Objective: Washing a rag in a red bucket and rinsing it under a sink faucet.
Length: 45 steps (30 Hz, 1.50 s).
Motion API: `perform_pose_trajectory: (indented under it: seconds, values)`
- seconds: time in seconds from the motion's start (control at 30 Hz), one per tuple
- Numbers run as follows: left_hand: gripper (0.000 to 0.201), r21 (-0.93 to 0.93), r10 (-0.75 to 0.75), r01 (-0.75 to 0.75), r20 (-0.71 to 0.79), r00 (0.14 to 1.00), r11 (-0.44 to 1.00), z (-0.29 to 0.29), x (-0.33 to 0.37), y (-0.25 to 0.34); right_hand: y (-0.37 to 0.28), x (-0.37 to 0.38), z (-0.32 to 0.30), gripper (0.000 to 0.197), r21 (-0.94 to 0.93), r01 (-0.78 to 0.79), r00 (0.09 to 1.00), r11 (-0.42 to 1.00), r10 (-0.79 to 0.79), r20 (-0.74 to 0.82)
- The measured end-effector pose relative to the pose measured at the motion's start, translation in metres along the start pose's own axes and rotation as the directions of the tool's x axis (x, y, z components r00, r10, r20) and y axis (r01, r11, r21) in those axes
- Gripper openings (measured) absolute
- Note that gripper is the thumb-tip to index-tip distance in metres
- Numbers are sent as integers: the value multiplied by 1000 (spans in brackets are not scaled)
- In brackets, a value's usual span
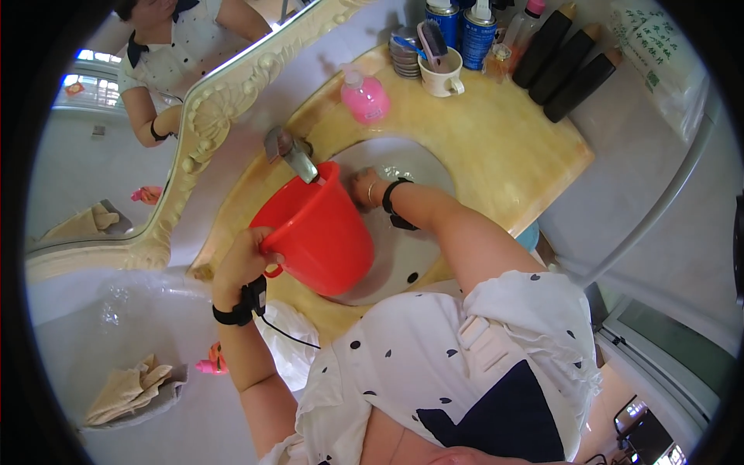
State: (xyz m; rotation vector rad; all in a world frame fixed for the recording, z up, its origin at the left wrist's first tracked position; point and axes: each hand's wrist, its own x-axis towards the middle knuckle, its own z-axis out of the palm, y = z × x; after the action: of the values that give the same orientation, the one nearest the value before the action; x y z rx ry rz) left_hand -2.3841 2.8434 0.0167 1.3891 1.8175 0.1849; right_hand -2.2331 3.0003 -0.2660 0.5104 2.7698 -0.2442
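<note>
A red plastic bucket (332, 240) is tilted in the white sink basin (422, 167), its mouth toward the upper left. The metal tap (298, 159) reaches over its rim. My left hand (246, 260) is closed on the bucket's left rim, thumb outside, close to a small red loop. On the far right side of the bucket, low in the basin, is my right hand (364, 188). Its fingers are mostly hidden, and I cannot tell whether it grips the bucket. Black bands circle both wrists.
A yellow marbled counter (496, 163) surrounds the basin. It bears a pink bottle (366, 99), a white mug (443, 77) with a brush, blue spray cans (478, 31) and dark bottles (577, 85). A framed mirror (209, 116) stands left. Folded cloths (132, 391) hang lower left.
</note>
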Motion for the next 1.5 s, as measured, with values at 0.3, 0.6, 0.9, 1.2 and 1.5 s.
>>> perform_pose_trajectory:
  seconds: [0.3,0.6,0.9,1.2,1.5]
  values:
    - [18,9,68,-68,0,998,998,-9,0,9,34,10,-8,33,114,41,998,993,-35,-55]
    - [19,2,17,-17,-20,1000,1000,-10,-18,-6,14,-53,-44,25,108,-47,893,993,-7,450]
    - [19,0,88,-88,-38,995,996,-4,-40,-16,25,-106,-53,19,731,-147,983,666,180,33]
    - [18,107,150,-142,-70,986,984,1,-72,-4,-8,-144,-73,26,914,-69,942,399,329,-72]
    - [22,47,180,-176,-121,976,983,21,-88,-15,-77,-134,-135,69,849,-260,960,-460,-25,280]
